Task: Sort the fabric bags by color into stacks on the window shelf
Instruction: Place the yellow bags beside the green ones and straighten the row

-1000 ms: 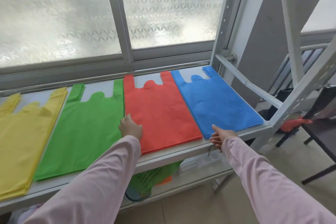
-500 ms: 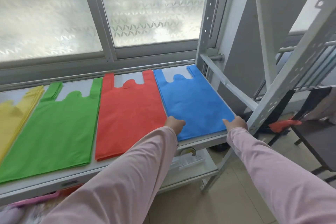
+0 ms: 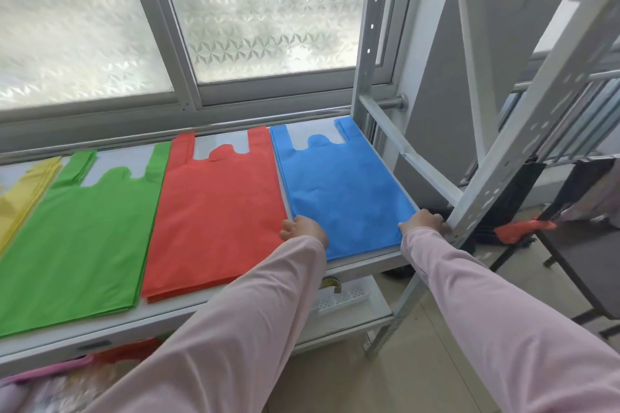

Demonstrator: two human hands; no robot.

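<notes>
Several flat stacks of fabric bags lie side by side on the white window shelf: yellow at far left, then green, red and blue at far right. My left hand rests on the near left edge of the blue stack, at the gap next to the red one. My right hand is at the blue stack's near right corner, fingers curled over the shelf edge. Whether either hand pinches the fabric is hidden.
A frosted window backs the shelf. A white perforated rack post slants just right of my right hand, with a diagonal brace behind it. A lower shelf holds a white basket. A dark table with an orange item stands at right.
My left hand has moved right from the red stack to the blue stack's left edge, and my right hand from the front edge to its right corner. The view has shifted right.
</notes>
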